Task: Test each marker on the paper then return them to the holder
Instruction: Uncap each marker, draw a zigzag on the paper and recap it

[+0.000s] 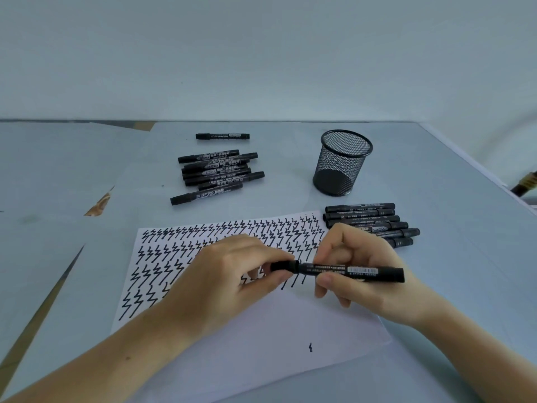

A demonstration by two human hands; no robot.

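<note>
A black marker (357,271) lies level above the white paper (261,330), held between both hands. My right hand (360,266) grips its barrel. My left hand (232,271) pinches the cap end (283,266), which sits on the barrel. The paper carries rows of black zigzag marks across its upper half. A black mesh holder (343,162) stands upright and holds nothing, beyond the paper to the right. A pile of several black markers (216,175) lies beyond the paper, with one separate marker (222,136) behind it. Another group of markers (374,223) lies right of the paper.
The pale blue table surface (72,228) has torn patches showing brown at the left. Its right edge (479,170) runs diagonally, and a dark object (523,186) shows past it. A plain wall rises behind the table.
</note>
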